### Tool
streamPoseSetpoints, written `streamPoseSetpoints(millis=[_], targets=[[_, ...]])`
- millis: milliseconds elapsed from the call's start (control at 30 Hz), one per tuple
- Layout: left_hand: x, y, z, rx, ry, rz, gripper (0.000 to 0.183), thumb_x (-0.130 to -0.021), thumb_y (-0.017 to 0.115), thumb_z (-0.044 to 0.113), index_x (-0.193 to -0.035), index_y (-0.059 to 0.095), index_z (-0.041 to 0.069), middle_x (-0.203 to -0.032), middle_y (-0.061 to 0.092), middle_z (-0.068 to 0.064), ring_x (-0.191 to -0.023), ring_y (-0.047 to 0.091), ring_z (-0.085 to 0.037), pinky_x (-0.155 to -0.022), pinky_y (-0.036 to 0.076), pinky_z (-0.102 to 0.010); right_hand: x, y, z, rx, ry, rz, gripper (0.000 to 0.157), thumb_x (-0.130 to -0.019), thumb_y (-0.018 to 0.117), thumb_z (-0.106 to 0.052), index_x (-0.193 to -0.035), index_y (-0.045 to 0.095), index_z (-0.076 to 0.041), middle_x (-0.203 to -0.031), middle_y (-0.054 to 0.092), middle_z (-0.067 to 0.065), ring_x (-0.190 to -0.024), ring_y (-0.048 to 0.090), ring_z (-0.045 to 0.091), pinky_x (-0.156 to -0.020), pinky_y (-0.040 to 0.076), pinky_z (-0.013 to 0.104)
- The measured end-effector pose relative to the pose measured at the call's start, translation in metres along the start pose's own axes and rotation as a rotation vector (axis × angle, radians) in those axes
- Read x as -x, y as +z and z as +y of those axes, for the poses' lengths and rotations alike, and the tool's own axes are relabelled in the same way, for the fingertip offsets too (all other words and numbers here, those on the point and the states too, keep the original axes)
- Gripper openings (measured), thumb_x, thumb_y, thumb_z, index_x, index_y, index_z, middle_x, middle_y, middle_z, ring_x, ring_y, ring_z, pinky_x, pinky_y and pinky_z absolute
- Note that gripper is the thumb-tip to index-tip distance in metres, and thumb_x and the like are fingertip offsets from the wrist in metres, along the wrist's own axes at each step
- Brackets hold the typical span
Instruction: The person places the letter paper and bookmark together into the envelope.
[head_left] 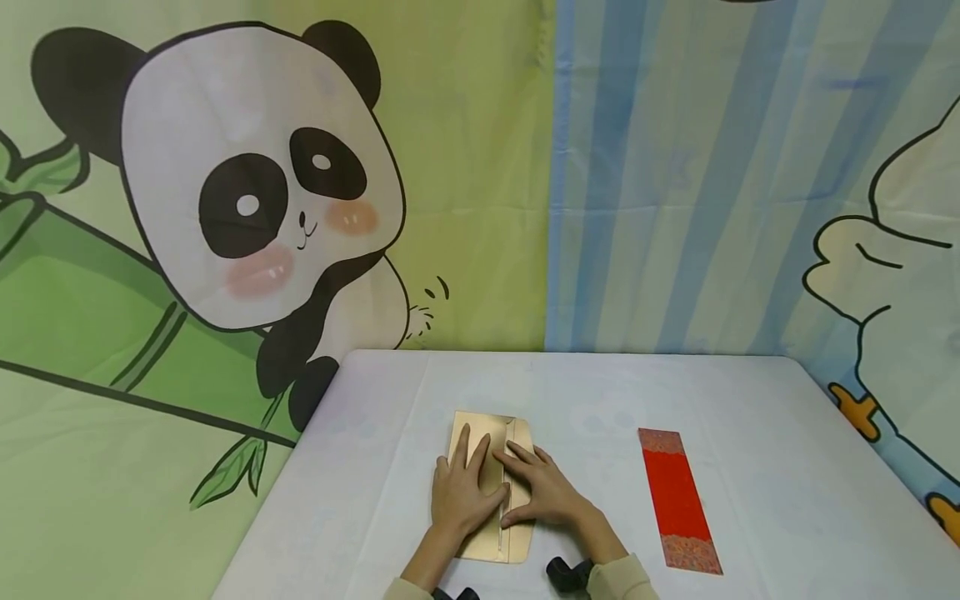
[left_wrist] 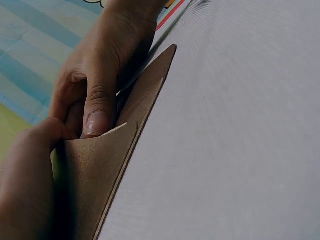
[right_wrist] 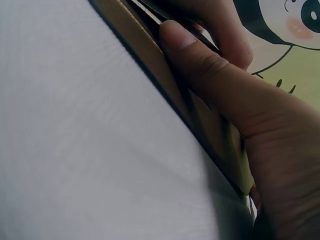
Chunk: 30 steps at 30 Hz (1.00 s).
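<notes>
A gold, folded sheet of stiff paper (head_left: 480, 546) lies on the table, with a lengthwise fold and a narrow flap (head_left: 519, 546) along its right side. My left hand (head_left: 461, 496) presses on the wide left part, fingers spread and thumb reaching toward the fold. On the flap rests my right hand (head_left: 551, 487), its fingers spread and its thumb at the fold line. In the left wrist view, the tip of the right thumb (left_wrist: 97, 122) touches the raised edge of the gold paper (left_wrist: 100, 160). The right wrist view shows that thumb (right_wrist: 200, 60) along the flap's edge.
To the right lies a long red strip (head_left: 678, 500) with patterned ends. The white-covered table (head_left: 585, 383) ends at a printed cloth backdrop with a panda (head_left: 247, 108). A black device (head_left: 567, 575) sits at the right wrist.
</notes>
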<state>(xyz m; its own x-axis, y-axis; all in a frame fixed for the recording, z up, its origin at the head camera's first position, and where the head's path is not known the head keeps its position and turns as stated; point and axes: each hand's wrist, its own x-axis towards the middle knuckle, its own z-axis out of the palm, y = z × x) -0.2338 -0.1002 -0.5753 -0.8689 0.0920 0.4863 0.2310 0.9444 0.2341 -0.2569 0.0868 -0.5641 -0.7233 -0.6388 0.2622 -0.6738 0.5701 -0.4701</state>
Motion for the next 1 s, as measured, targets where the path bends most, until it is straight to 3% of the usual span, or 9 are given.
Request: streamPoseSetpoints(millis=[567, 867, 1000], targets=[[-0.0012, 0.0003, 0.001, -0.006, -0.008, 0.022, 0.081, -0.064, 0.06, 0.06, -0.136, 0.048, 0.025, -0.149, 0.029, -0.007, -0.064, 0.032, -0.02, -0.065, 0.031, -0.033, -0.002, 0.0034, -0.0013, 0.077, 0.014, 0.055, 0.102, -0.055, 0.064, -0.073, -0.142, 0.039, -0.024, -0.144, 0.036, 0.008, -0.13, 0.033, 0.027, -0.103, 0.021, 0.051], [-0.0005, -0.0009, 0.0024, 0.0, -0.037, -0.012, 0.082, -0.063, 0.06, 0.06, -0.137, 0.047, 0.026, -0.15, 0.026, -0.006, -0.065, 0.032, -0.02, -0.064, 0.03, -0.032, -0.0008, 0.0031, -0.0021, 0.047, -0.006, 0.038, 0.1, -0.059, 0.066, -0.069, -0.142, 0.038, -0.021, -0.144, 0.035, 0.011, -0.131, 0.032, 0.027, -0.103, 0.019, 0.053], [-0.0012, -0.0009, 0.0027, 0.019, -0.034, 0.007, 0.082, -0.062, 0.062, 0.058, -0.136, 0.048, 0.025, -0.149, 0.028, -0.007, -0.064, 0.031, -0.019, -0.062, 0.029, -0.031, 0.0013, -0.0006, -0.0031, 0.026, 0.005, 0.037, 0.097, -0.061, 0.067, -0.066, -0.142, 0.039, -0.02, -0.144, 0.036, 0.012, -0.13, 0.033, 0.031, -0.103, 0.021, 0.054]])
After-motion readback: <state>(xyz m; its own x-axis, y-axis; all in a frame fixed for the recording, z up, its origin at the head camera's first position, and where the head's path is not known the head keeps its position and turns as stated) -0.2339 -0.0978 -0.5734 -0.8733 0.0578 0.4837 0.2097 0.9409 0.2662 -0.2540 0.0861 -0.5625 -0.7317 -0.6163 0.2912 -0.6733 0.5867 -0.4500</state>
